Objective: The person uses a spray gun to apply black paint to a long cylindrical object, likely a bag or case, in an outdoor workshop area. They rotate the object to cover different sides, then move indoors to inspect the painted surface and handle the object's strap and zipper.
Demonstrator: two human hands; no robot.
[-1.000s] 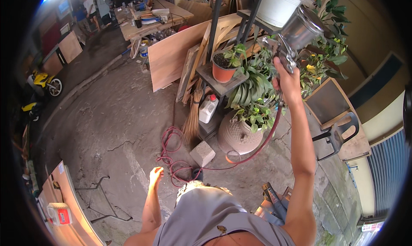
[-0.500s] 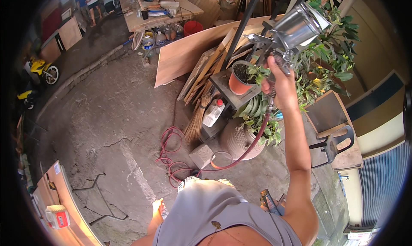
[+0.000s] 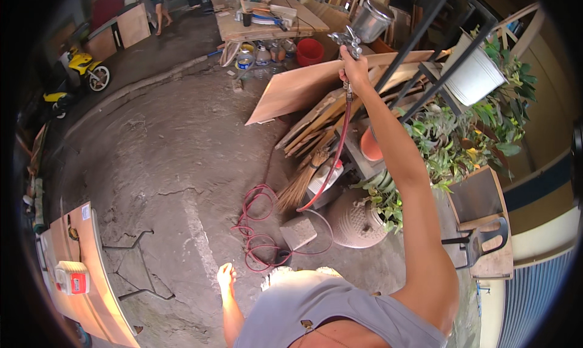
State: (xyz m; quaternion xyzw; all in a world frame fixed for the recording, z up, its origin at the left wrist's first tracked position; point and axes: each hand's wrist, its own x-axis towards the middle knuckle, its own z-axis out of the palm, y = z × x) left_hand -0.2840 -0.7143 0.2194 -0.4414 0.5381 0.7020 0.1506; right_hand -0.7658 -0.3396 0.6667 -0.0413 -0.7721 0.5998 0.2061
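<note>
My right hand (image 3: 355, 66) is stretched far forward, closed around the grip of a metal spray gun (image 3: 346, 40). A silver paint cup (image 3: 371, 21) sits at the gun's upper right. From the bottom of the grip a dark red air hose (image 3: 341, 141) runs down and lies in loose coils (image 3: 258, 202) on the concrete floor. Low by my body hangs my left hand (image 3: 226, 277), its fingers loosely bent, with nothing seen in it.
Leaning plywood (image 3: 303, 90), a straw broom (image 3: 303, 181) and a concrete block (image 3: 299, 233) lie below my right arm. A black metal rack (image 3: 419, 35), plants (image 3: 437, 145) and a chair (image 3: 486, 242) stand right. A board with a jug (image 3: 73, 278) is at left; people stand far off.
My right hand has carried the spray gun forward and to the left, away from the potted plants. The view has shifted, and the hose now hangs straighter. My left hand stays low.
</note>
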